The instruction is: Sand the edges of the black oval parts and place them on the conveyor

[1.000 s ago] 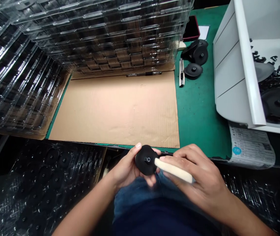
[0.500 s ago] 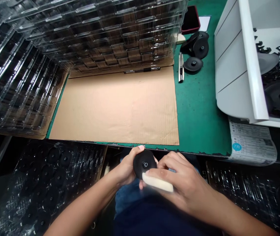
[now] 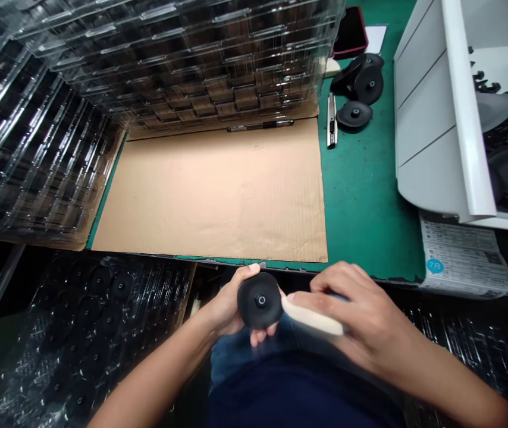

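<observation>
A round black disc [image 3: 258,312] with a small metal-ringed hub at its centre lies in my left hand [image 3: 229,303], the thumb over its upper edge and fingertips showing below it. My right hand [image 3: 347,303] is closed around a flat cream-coloured pad [image 3: 314,316], which looks like a piece of foam or felt. The pad's tip points at the disc's right edge, with a narrow gap or bare touch between them; I cannot tell which. Both hands are just in front of the bench's front edge, above my lap.
Brown cardboard [image 3: 209,196] covers part of the green bench [image 3: 365,190]. Stacked clear plastic trays [image 3: 182,59] stand behind and left. Right of it are a utility knife [image 3: 332,122], more black discs [image 3: 354,114] and a white bin [image 3: 427,119] of small black parts. A pen [image 3: 260,125] lies at the back.
My right hand has drawn the cream pad off the disc's face, to the right. The disc in my left hand is now more fully visible. The view has shifted slightly.
</observation>
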### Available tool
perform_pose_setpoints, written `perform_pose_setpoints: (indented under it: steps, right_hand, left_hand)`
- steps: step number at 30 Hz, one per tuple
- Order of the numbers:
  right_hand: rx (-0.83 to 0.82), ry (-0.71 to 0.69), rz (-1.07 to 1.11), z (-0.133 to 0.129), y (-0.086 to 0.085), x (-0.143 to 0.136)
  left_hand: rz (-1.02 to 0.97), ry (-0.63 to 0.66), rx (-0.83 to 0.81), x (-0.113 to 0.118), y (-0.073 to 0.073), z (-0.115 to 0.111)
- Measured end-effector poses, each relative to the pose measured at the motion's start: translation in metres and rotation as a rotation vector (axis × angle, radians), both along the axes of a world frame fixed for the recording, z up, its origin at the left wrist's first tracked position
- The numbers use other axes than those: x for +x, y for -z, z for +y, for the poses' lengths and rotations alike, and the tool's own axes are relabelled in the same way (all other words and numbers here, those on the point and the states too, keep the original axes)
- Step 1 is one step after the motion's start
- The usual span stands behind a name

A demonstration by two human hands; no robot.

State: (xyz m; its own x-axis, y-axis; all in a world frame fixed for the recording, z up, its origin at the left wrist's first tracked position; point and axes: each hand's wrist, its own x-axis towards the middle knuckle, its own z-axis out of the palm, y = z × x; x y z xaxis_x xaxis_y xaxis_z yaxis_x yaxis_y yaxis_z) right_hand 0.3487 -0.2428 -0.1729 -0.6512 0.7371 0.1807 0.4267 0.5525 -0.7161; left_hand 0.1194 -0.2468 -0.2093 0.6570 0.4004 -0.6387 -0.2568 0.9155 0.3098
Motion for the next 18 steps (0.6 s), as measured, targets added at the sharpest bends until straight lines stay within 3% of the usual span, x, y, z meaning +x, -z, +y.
perform_pose_setpoints:
  steps: [5, 9, 15, 18]
  right_hand:
    - [-0.089, 0.09, 0.186, 0.0, 0.0, 0.005]
    - [-0.313, 0.19, 0.295, -0.004, 0.003, -0.005]
    - [-0.467, 0.274, 0.301, -0.007, 0.001, -0.012]
    - [-0.481, 0.188, 0.152, -0.008, -0.009, -0.017]
  left_hand:
    - [-0.14, 0.005, 0.018, -0.001, 0.002, -0.001]
    - [-0.183, -0.127, 0.147, 0.001, -0.006, -0.005]
    - [-0.035, -0.374, 0.448, 0.006, -0.018, -0.021]
    - [0.081, -0.445, 0.499, 0.009, -0.02, -0.028]
